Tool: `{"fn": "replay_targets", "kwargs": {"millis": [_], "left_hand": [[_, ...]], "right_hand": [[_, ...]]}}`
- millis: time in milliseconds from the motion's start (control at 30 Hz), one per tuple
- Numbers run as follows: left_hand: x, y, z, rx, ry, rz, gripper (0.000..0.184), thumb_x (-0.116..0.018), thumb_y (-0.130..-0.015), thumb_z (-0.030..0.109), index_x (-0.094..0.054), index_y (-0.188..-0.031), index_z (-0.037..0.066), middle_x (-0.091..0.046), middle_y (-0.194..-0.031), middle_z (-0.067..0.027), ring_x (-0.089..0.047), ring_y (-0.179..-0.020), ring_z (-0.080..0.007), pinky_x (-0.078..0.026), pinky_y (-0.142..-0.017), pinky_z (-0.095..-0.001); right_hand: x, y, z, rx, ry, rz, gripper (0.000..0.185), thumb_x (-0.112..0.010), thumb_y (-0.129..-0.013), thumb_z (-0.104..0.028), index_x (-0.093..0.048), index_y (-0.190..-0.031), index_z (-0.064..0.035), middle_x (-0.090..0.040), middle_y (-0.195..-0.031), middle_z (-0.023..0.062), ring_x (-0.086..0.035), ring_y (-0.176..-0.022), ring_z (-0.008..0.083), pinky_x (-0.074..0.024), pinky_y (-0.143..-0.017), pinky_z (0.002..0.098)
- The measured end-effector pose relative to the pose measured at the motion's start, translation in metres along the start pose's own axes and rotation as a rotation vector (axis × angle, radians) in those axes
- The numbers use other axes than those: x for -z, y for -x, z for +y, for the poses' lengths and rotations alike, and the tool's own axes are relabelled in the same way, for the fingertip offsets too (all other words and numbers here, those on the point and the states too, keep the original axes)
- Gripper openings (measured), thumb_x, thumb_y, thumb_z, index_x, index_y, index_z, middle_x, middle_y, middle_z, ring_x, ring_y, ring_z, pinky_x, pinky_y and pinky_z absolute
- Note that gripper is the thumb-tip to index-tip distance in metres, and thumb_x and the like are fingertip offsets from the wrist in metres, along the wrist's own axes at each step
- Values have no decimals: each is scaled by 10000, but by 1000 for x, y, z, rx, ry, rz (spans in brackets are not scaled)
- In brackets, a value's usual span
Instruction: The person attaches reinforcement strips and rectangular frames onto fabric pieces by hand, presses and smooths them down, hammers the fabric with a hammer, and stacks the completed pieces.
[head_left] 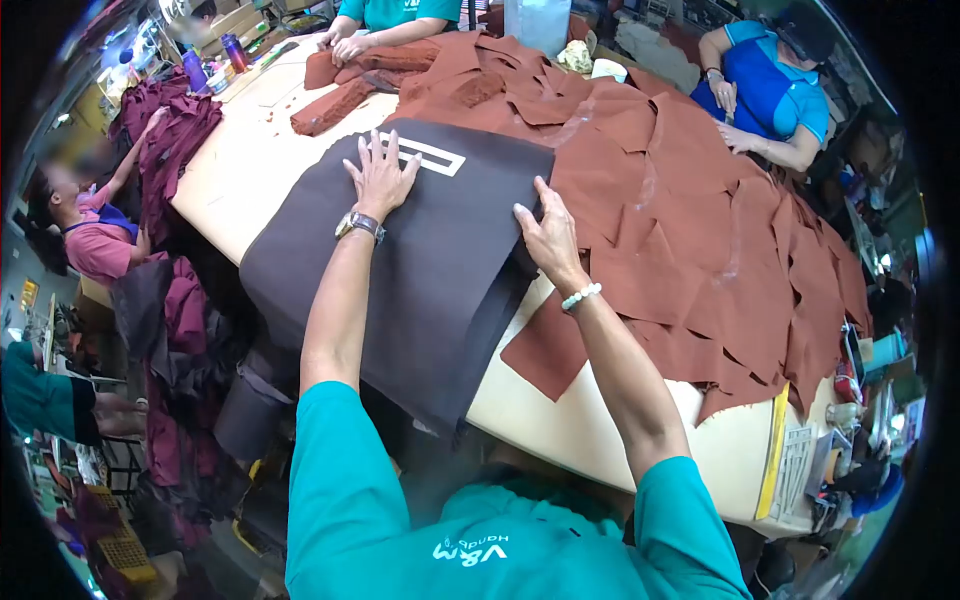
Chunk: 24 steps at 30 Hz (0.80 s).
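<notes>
A dark grey-brown fabric sheet [440, 235] lies in layers over the table edge in front of me. On its far part rests a flat white rectangular frame [440, 160] with a long slot. My left hand [382, 180] lies with fingers spread on the sheet, its fingertips over the left end of the white frame. At the sheet's right edge is my right hand [548, 230], thumb and forefinger apart, touching or very near the edge. Whether it pinches any layer I cannot make out.
Overlapping rust-brown fabric pieces [680, 220] cover the table's right side. A yellow ruler [773, 450] lies near the right edge. Maroon fabric [165, 150] hangs at the left. Co-workers stand across the table and at the left. A purple bottle [194, 72] stands far left.
</notes>
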<state>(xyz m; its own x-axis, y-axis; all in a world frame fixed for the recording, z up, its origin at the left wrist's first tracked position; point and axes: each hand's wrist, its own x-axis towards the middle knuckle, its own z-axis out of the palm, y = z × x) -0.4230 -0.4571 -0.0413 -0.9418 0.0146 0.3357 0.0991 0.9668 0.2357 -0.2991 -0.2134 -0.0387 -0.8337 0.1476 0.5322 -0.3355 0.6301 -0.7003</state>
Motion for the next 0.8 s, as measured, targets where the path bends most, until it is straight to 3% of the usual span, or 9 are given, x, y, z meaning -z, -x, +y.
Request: {"fn": "replay_targets", "kwargs": {"millis": [100,267,433,533,600,667,800], "left_hand": [[1,6,19,-60,61,31,740,-386,-869,608,-302,-1425,128,-177,-1498,-189,-99,-1387,-394,-65,-1037,-674],[-16,21,43,-34,5,-23,733,-411,-838,647,-337,-1418,205,-209,-1494,-166,-132,-1384,-384,-68,-1026,-690],[-13,23,41,-58,3,-18,763,-425,-814,678,-356,-1408,205,-210,-1492,-169,-130,-1384,-384,-75,-1018,-697],[-11,24,41,-63,7,-36,808,-435,-793,703,-342,-1415,195,-207,-1489,-182,-121,-1386,-384,-70,-1019,-696],[-10,24,43,-59,4,-55,836,-440,-780,719,-330,-1420,193,-201,-1488,-192,-115,-1386,-387,-67,-1017,-697],[-7,25,44,-52,1,-72,853,-444,-771,728,-322,-1424,193,-195,-1488,-198,-109,-1385,-392,-63,-1016,-698],[-9,23,44,-48,-8,-112,890,-458,-749,745,-303,-1433,198,-181,-1493,-200,-93,-1384,-408,-56,-1013,-701]], "right_hand": [[17,20,-7,-127,-123,-109,591,-595,-801,-146,-386,-1326,28,-590,-1079,212,-604,-895,353,-481,-802,422],[8,50,-9,159,303,-217,680,-644,-752,-117,-362,-1367,-52,-606,-747,182,-615,-717,356,-485,-672,448],[15,56,3,37,228,-187,676,-624,-767,-71,-350,-1385,-108,-649,-778,172,-626,-666,358,-484,-626,476],[53,59,5,40,168,-183,659,-594,-783,-31,-337,-1385,-100,-673,-897,167,-644,-724,353,-511,-672,442],[82,65,3,38,112,-156,649,-585,-781,-5,-345,-1378,-89,-673,-920,165,-650,-757,349,-516,-695,428],[105,66,-6,-76,-52,-162,601,-575,-795,24,-378,-1355,-68,-683,-926,139,-677,-765,284,-525,-686,361],[111,55,-34,-68,-104,-137,580,-584,-801,27,-391,-1340,-60,-682,-917,155,-681,-755,267,-525,-655,349]]}}
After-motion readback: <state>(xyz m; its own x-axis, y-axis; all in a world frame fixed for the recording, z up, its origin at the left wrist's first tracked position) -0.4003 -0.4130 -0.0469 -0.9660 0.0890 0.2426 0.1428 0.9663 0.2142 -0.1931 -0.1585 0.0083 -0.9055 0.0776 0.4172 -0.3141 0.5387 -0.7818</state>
